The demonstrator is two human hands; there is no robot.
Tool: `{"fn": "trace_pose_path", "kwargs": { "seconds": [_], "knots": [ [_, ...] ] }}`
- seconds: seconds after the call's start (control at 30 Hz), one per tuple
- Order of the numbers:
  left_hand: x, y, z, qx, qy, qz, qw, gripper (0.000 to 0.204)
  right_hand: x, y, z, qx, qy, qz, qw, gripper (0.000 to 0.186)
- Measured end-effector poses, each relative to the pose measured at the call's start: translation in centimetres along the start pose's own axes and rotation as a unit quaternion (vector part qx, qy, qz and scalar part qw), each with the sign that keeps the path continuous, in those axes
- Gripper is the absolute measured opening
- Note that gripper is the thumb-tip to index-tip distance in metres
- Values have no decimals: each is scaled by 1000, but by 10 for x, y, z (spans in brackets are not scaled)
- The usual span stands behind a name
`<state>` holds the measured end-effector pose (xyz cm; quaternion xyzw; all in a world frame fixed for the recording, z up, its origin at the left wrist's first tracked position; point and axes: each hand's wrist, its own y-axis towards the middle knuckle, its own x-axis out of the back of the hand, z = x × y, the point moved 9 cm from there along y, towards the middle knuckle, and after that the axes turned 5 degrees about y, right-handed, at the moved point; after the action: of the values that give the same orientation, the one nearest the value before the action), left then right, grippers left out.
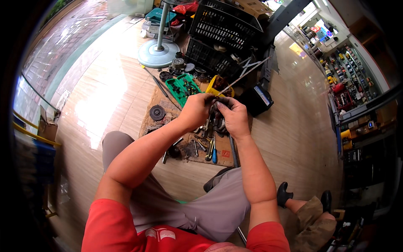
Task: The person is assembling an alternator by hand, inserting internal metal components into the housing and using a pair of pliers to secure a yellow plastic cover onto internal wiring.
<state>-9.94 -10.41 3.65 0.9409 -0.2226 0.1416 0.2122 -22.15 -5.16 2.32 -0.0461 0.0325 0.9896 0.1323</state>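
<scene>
My left hand [197,111] and my right hand [235,118] meet in front of me above a cardboard sheet [191,155]. Fingers of both hands are pinched together around something small and dark, too covered to name. From these fingertips a long thin pale rod [245,74] runs up to the right; whether it is gripped or lies behind them I cannot tell. Just beyond is an open green tool case [183,89] beside a yellow basket [221,83] of dark parts. On the cardboard are a round black grooved disc [157,113], a blue-handled screwdriver [214,156] and several greasy metal tools.
Black plastic crates [226,26] are stacked behind the parts, near a pole on a round pale base [158,53]. A black box [257,101] stands right of the cardboard. Another person's shoe [284,193] and legs show at lower right, with stocked shelves [350,77] beyond.
</scene>
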Motion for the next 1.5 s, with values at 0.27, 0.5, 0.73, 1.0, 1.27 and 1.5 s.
{"fn": "trace_pose_path", "kwargs": {
  "seconds": [0.27,0.5,0.73,1.0,1.27,1.5],
  "knots": [
    [-7,0,23,145,-151,41,977,22,3,1,1,13,-6,-16,1000,15],
    [-4,1,20,104,-83,42,990,22,4,1,0,-1,11,-28,1000,16],
    [-12,-7,11,195,-240,151,939,19,0,-2,8,-3,60,2,998,23],
    [-21,-10,13,217,-367,200,882,23,-2,-3,13,32,43,12,999,26],
    [-17,-9,11,194,-320,206,904,20,-7,-5,14,29,74,24,997,22],
    [-12,-8,7,184,-299,192,917,19,-7,-7,18,53,28,18,998,21]
  ]
}}
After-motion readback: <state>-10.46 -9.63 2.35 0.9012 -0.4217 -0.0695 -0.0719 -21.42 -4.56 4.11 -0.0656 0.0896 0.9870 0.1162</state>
